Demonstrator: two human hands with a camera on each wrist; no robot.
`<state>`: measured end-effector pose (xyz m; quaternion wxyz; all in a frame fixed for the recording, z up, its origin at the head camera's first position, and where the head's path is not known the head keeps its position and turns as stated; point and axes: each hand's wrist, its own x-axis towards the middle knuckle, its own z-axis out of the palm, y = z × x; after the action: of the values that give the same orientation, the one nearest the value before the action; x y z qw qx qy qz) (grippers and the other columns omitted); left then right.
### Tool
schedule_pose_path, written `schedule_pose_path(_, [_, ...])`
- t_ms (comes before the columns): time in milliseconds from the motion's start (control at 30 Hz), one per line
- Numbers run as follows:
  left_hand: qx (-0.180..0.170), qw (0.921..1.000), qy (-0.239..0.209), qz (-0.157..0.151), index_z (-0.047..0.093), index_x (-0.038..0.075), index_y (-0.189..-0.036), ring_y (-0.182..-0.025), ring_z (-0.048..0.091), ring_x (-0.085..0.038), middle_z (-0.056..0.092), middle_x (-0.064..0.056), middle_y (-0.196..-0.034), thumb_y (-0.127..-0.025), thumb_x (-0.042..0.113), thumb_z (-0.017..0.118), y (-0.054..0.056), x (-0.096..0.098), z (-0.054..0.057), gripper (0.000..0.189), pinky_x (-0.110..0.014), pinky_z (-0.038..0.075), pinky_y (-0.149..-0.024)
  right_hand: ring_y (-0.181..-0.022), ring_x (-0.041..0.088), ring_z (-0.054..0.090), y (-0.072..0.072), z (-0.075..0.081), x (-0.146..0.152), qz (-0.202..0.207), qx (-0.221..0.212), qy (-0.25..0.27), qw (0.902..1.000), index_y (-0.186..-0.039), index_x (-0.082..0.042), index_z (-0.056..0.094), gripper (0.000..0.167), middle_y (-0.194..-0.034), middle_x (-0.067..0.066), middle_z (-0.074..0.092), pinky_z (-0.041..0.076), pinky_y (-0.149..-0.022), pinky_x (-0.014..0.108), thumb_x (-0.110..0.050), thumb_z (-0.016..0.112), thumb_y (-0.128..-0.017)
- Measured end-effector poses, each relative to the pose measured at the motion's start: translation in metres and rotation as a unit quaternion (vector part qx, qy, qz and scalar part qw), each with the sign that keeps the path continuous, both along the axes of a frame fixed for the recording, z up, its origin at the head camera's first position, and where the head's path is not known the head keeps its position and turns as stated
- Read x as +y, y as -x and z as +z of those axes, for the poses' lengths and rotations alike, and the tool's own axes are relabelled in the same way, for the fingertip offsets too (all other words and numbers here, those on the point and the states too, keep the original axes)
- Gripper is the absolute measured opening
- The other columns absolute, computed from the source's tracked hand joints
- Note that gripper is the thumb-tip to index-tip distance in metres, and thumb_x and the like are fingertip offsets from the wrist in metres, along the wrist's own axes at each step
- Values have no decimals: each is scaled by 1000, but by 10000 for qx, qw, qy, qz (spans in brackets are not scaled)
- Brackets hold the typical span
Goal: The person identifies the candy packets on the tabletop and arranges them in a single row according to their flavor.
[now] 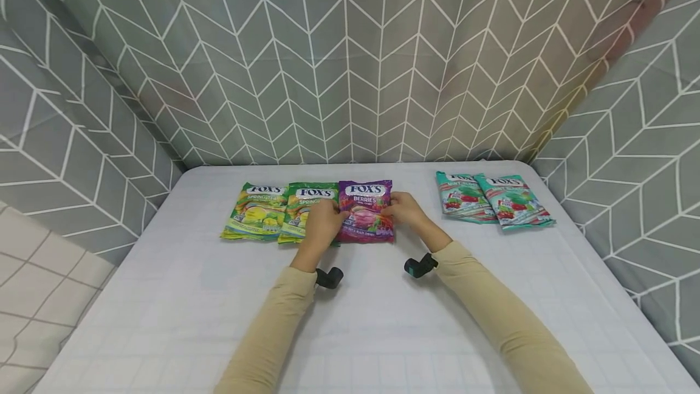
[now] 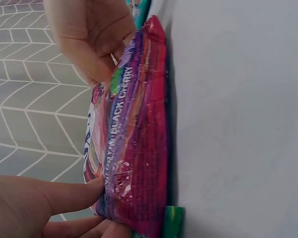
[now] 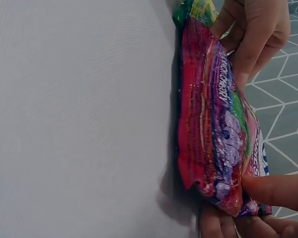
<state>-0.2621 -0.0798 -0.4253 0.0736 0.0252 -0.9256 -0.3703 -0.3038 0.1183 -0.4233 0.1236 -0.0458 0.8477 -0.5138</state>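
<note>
A purple candy bag (image 1: 365,211) marked Fox's Berries lies at the middle of the row in the head view. My left hand (image 1: 322,224) pinches its left edge, thumb on the front and fingers beneath. At the opposite edge my right hand (image 1: 407,210) pinches it the same way. In the left wrist view the bag (image 2: 136,129) shows its red lower edge between both hands. The right wrist view shows the right thumb (image 3: 275,191) on the bag's front. Just left, a green Spring Tea bag (image 1: 298,199) is partly hidden by my left hand.
Another green-yellow Spring Tea bag (image 1: 257,211) lies at the row's left end. Two teal mint candy bags, one (image 1: 465,199) partly under the other (image 1: 514,202), lie at the right. A patterned curtain (image 1: 350,65) rises behind the white table (image 1: 361,321).
</note>
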Motion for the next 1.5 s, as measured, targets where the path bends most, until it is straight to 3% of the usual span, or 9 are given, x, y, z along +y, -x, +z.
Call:
schedule_pose_path(100, [130,9997,193,42,71,-4,-93,-64,56,-18,68,-10,-78,-90,23,71,0,1,-1,27,-27,44,-54,-85,20,53,0,-1,-1,-5,136,-195,9997,-134,10,47,48,-113,22,61,45,-70,26,-5,62,-91])
schedule_pose_path(300, [101,9984,536,152,69,-3,-92,-61,53,-20,62,-9,-71,-91,24,70,0,4,-4,27,-28,39,-50,-100,28,53,-1,-2,-2,-12,128,-548,9984,-135,8,48,49,-118,22,60,45,-88,37,-11,63,-92])
schedule_pose_path(533, [217,9943,1027,177,61,2,-124,-94,65,-30,67,-18,-107,-91,24,69,1,9,-5,41,-41,54,-71,-108,33,54,-1,-4,1,54,72,-770,9970,-138,10,44,54,-122,25,57,45,-92,42,-15,62,-94])
schedule_pose_path(667, [259,9932,1126,122,63,7,-128,-93,64,-30,66,-17,-110,-91,24,69,0,11,-6,41,-41,54,-67,-119,37,49,-1,-6,2,51,156,-933,9955,-139,11,41,57,-131,28,52,41,-99,46,-17,63,-94])
schedule_pose_path(767, [256,9934,1112,101,65,7,-126,-90,64,-29,66,-18,-108,-91,24,69,-1,12,-6,39,-40,54,-64,-110,35,53,-1,-8,3,28,250,-966,9950,-141,10,37,61,-124,27,54,45,-92,43,-17,64,-93])
schedule_pose_path(933, [231,9936,1102,56,64,6,-127,-94,62,-31,65,-19,-110,-92,22,68,-2,12,-5,38,-42,55,-68,-76,21,50,-1,-10,3,-24,314,-773,9965,-147,3,29,68,-96,15,55,43,-65,29,-15,66,-93])
schedule_pose_path(1067, [189,9936,1116,45,63,6,-128,-99,61,-33,63,-21,-112,-93,22,67,-3,13,-5,39,-45,54,-71,-74,18,49,-1,-9,4,80,330,-759,9965,-149,-1,27,70,-93,14,55,42,-64,27,-15,66,-93])
schedule_pose_path(1267, [60,9940,1088,49,62,6,-130,-100,61,-33,62,-22,-115,-93,22,66,-2,13,-6,40,-45,54,-76,-79,22,51,0,-6,5,403,373,-1100,9924,-149,3,27,68,-100,18,56,43,-66,28,-18,62,-95])
schedule_pose_path(1500, [18,9939,1104,24,61,6,-131,-103,60,-33,62,-21,-117,-94,22,64,-1,12,-7,40,-45,53,-81,-76,19,46,2,-7,6,622,461,-1276,9888,-149,5,25,66,-91,14,52,38,-62,26,-20,58,-97])
